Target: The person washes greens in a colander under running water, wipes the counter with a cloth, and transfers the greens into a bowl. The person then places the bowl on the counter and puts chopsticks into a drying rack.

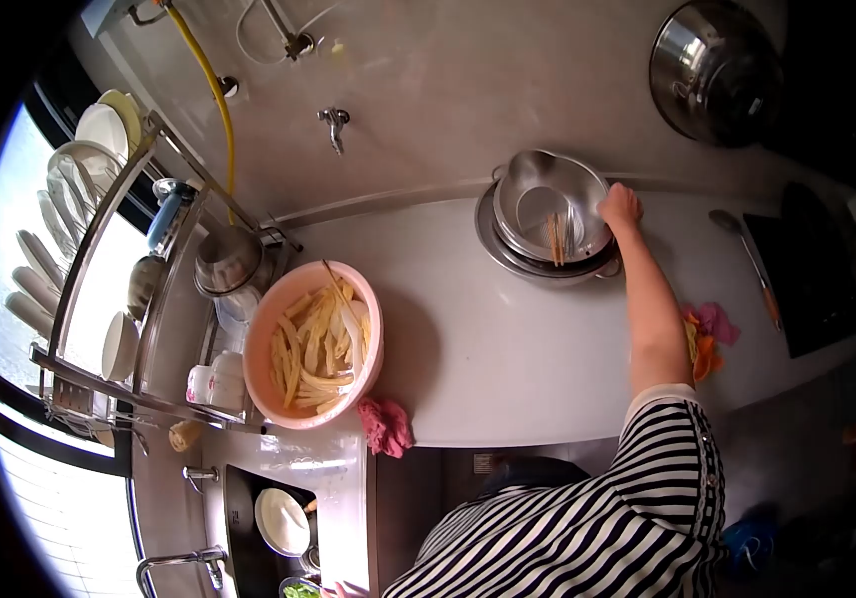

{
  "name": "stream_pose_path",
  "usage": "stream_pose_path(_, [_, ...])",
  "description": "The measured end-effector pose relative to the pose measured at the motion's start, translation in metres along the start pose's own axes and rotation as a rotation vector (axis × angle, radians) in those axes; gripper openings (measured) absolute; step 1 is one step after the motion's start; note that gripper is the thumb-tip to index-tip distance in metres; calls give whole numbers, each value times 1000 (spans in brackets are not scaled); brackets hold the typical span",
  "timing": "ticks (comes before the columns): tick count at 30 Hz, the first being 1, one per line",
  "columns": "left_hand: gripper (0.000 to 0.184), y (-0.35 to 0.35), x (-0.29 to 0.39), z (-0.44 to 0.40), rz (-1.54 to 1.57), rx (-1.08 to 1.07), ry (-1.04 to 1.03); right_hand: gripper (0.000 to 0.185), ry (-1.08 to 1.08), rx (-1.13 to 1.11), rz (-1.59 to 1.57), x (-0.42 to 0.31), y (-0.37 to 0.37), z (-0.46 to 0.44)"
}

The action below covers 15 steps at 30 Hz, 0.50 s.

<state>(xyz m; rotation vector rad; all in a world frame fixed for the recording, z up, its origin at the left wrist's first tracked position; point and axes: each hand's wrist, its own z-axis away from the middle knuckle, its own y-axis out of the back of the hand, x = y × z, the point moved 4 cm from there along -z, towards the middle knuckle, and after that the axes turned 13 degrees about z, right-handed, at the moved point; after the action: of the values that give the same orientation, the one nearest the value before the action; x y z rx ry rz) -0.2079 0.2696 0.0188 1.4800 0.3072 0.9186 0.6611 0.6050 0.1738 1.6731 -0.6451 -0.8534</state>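
Observation:
My right hand (pixel 621 206) is closed on the right rim of a stainless steel bowl (pixel 533 179). Chopsticks (pixel 556 239) and thin metal utensils lie inside that bowl. Beneath it, a wider metal basin (pixel 489 231) rests on the counter. At the bottom edge, only a few fingers of my left hand (pixel 336 591) show, at the rim of a clear bowl of greens (pixel 300 589) by the sink; the rest of that hand is out of frame.
A pink basin (pixel 374 371) of pale yellow strips in water stands on the counter (pixel 488 369), beside a red cloth (pixel 385 427). Left is a dish rack (pixel 99 234). The sink (pixel 241 498) holds a white bowl (pixel 283 522). A ladle (pixel 747 261), bright cloths (pixel 709 334) and a black cooktop (pixel 797 269) are right.

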Motion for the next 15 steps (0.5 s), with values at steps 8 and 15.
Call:
stream_pose_path(8, [27,61,81,-25,549,-43,-310,28,142,46,-153,6,6,-28])
stream_pose_path(15, [40,97,313,46,912,-690,-452,18,475,11,-574,-39,89,42])
